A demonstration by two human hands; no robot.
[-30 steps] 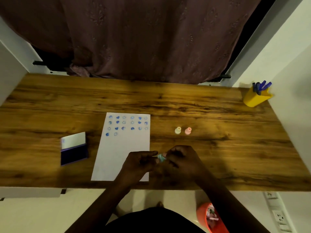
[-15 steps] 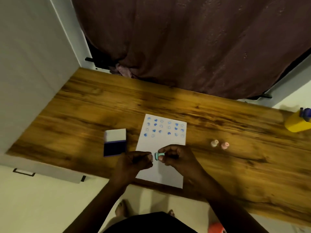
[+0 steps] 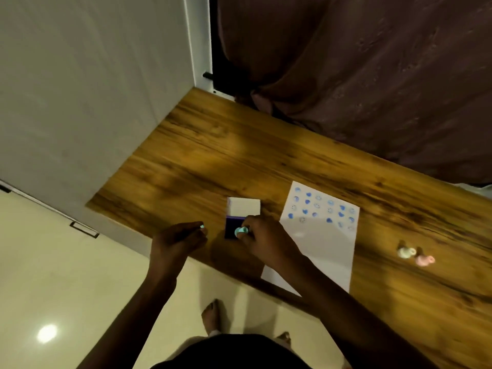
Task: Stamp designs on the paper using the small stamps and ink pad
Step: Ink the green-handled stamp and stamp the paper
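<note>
A white paper sheet [image 3: 322,246] with rows of blue stamped marks lies on the wooden table [image 3: 239,161]. To its left sits the open ink pad [image 3: 231,230], dark blue, with its white lid [image 3: 243,207] flipped back. My right hand [image 3: 262,239] holds a small teal stamp [image 3: 241,231] over the pad's inked surface. My left hand [image 3: 179,239] hovers at the table's near edge, left of the pad, pinching a small teal cap [image 3: 202,226].
Two more small stamps, a cream one [image 3: 406,252] and a pink one [image 3: 424,260], stand right of the paper. A white wall panel [image 3: 93,89] borders the table's left end. A dark curtain [image 3: 359,62] hangs behind. My feet show on the tiled floor below.
My hands separated and moved left from over the paper. The right hand carried the teal stamp onto the ink pad; the left kept the cap. The camera swung left.
</note>
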